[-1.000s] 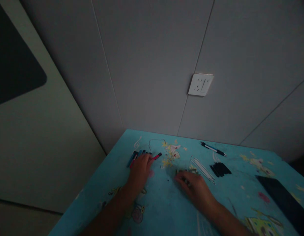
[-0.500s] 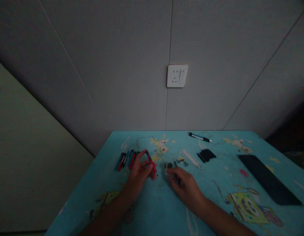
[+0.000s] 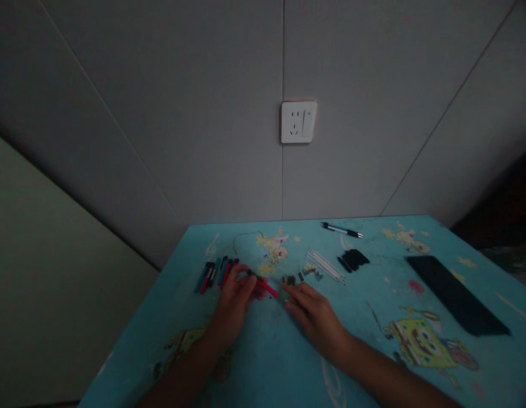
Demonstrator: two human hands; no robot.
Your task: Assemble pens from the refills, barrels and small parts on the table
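Observation:
My left hand pinches a red pen barrel with a black end, tilted with its red end down to the right. Close by, my right hand has its thumb and fingers drawn together. Its fingertips point at the red barrel's end, a small gap apart; a tiny part may be between them, too dim to make out. Just beyond those fingertips lie small dark and brass-coloured pieces. Left of my left hand, several blue, red and black pen barrels lie in a row.
White refill sticks lie behind my right hand, beside small metal-looking parts. Farther right are black grip sleeves, an assembled pen and a dark flat mat. The blue cartoon-printed table meets a grey wall with a socket.
The red barrel has swung to a flatter tilt, its red end now reaching toward my right hand. My right fingers have drawn slightly back from the small pieces. The view has shifted slightly.

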